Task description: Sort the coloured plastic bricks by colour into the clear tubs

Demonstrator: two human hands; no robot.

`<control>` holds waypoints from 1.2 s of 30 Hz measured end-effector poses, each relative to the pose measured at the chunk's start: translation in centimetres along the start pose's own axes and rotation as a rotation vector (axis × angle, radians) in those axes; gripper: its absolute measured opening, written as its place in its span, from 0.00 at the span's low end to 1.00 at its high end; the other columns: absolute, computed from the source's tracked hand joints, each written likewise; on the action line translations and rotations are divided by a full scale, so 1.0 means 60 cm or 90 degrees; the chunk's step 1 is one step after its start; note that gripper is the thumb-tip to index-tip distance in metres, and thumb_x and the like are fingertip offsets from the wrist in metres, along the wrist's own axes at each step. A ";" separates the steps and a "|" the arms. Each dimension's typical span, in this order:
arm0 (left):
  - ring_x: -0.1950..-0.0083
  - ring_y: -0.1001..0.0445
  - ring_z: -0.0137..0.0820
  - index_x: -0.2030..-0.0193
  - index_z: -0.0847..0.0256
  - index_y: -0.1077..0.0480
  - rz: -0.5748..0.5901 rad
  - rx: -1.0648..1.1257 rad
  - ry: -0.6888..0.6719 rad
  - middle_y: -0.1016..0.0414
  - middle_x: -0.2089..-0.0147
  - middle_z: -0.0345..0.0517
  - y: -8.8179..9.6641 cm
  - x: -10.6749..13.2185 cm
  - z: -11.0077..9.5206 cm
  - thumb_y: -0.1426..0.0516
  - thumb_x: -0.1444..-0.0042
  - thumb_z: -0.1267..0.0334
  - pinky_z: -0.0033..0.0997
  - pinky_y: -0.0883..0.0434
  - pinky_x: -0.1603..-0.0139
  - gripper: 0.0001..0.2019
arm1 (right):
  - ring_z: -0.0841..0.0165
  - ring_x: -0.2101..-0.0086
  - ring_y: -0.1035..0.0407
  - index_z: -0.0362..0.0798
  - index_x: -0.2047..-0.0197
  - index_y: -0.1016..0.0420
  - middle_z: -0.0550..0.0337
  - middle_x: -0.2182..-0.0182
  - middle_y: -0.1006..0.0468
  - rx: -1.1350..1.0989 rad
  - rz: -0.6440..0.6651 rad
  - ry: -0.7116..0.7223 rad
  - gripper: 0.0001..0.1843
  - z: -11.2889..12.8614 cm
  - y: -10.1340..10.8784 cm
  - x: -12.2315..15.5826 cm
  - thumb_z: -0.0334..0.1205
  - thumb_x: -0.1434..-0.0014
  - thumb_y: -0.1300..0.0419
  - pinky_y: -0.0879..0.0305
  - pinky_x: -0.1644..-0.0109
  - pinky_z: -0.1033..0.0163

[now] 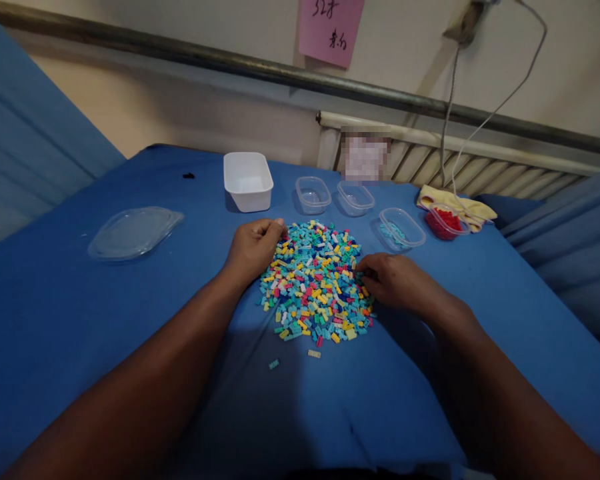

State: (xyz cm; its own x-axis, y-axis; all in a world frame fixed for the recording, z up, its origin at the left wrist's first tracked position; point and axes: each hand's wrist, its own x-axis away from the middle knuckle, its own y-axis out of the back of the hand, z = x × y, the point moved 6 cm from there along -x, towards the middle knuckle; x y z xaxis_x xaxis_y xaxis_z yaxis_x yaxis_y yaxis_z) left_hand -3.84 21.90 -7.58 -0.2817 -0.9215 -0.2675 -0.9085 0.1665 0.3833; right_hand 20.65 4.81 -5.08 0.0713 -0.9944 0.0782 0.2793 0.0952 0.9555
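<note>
Red bricks [448, 223] and turquoise bricks [393, 233] sit in tubs [417, 243]; a large mixed pile [320, 280] is left. Left hand [255, 248] and right hand [396, 280] curl nearly closed; each grip's contents I cannot tell.

I have free room over blue cloth [360, 393] nearer me than the brick pile [315, 287], barring two loose bricks [314, 354]; beyond the pile, a white tub [250, 200] and clear containers [313, 199] block me.
</note>
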 end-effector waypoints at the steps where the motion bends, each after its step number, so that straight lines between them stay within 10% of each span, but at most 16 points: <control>1: 0.62 0.22 0.38 0.64 0.59 0.17 0.001 0.005 0.000 0.18 0.65 0.46 0.000 0.000 0.002 0.41 0.32 0.41 0.35 0.29 0.58 0.24 | 0.61 0.61 0.21 0.49 0.49 0.15 0.53 0.58 0.12 0.003 0.004 0.000 0.14 0.000 0.000 0.000 0.33 0.33 0.40 0.39 0.61 0.61; 25: 0.60 0.20 0.39 0.63 0.59 0.16 0.001 0.000 -0.005 0.17 0.64 0.47 -0.001 0.000 -0.001 0.41 0.31 0.42 0.36 0.28 0.56 0.23 | 0.61 0.62 0.23 0.50 0.57 0.16 0.50 0.60 0.15 0.055 -0.005 0.022 0.11 0.012 -0.009 -0.012 0.31 0.34 0.40 0.40 0.61 0.61; 36: 0.62 0.22 0.37 0.63 0.60 0.17 0.012 0.004 -0.002 0.18 0.65 0.46 -0.005 -0.003 0.012 0.42 0.31 0.40 0.35 0.29 0.58 0.25 | 0.63 0.68 0.22 0.49 0.50 0.13 0.57 0.65 0.14 -0.209 -0.231 -0.002 0.13 -0.047 0.033 0.020 0.41 0.35 0.36 0.29 0.62 0.60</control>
State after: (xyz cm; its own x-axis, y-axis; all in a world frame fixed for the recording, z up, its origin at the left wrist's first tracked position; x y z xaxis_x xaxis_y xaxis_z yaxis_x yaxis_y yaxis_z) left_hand -3.74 22.29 -8.29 -0.2995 -0.9171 -0.2632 -0.9049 0.1856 0.3831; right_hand 23.98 3.91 -3.89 -0.0895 -0.9662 -0.2417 0.5734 -0.2484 0.7807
